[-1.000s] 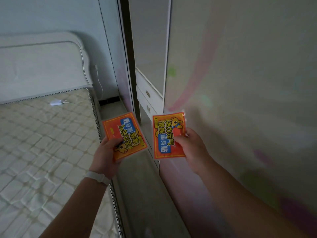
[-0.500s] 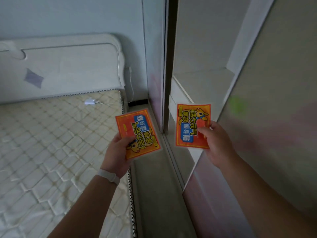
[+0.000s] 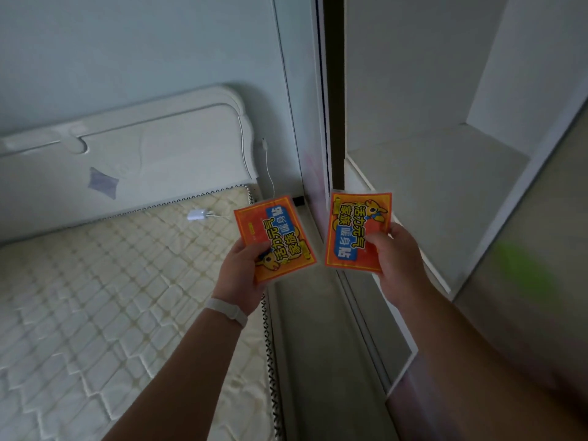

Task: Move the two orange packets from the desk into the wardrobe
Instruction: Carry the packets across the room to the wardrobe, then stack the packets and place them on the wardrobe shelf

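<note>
Holding: left hand (image 3: 241, 275) pinches one orange packet (image 3: 275, 238), right hand (image 3: 394, 259) the other packet (image 3: 356, 230)
Done: both off the worktop
Left: drop them on the wardrobe shelf (image 3: 439, 173), just ahead

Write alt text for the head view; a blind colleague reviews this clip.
A person's left hand and right hand each hold a flat orange printed packet, the left packet and right packet, before an open white wardrobe shelf. A cream quilted mattress lies to the left.
</note>
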{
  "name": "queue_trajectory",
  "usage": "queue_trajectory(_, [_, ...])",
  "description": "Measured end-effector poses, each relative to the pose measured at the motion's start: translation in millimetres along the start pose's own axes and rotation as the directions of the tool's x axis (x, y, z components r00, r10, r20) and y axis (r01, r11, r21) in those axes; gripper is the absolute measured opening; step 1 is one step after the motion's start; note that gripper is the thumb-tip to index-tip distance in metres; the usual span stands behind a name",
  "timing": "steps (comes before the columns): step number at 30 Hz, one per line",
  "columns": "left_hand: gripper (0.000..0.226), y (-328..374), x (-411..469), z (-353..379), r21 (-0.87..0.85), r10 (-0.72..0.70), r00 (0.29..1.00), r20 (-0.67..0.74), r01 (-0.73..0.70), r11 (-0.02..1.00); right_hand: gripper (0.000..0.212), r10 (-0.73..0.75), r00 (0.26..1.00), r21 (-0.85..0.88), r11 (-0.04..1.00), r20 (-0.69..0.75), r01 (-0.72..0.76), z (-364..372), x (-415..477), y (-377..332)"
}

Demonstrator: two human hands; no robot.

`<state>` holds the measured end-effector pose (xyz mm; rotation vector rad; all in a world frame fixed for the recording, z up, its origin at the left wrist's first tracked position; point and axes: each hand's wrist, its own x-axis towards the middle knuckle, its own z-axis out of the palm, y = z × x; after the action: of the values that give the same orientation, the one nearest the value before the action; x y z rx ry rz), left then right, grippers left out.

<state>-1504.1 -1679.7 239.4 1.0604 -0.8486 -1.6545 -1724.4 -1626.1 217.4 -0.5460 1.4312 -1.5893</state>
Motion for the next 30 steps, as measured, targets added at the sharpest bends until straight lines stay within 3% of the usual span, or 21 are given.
queue_trajectory(8, [0.029,1,87,18,0.06,-0.035,0.997,0.074,0.031,0.998,0.006,-0.008,0.984,0.015,1.0,-0.18,0.011,20,53,7])
queue_trajectory(15, [0.032,-10,231,41,0.009,-0.109,0.975,0.194,0.11,0.994,0.006,-0.044,0.938,-0.006,0.999,-0.343,0.045,48,148,6])
queue_trajectory(22, [0.034,-1,348,86,0.044,-0.205,0.903,0.376,0.204,0.978,0.006,-0.062,0.879,-0.015,0.998,-0.473,0.063,58,234,-23])
queue_trajectory(30, [0.036,-32,394,159,0.214,-0.382,0.749,0.542,0.316,0.924,0.011,-0.046,0.75,0.069,0.99,-0.66,0.122,17,239,-33])
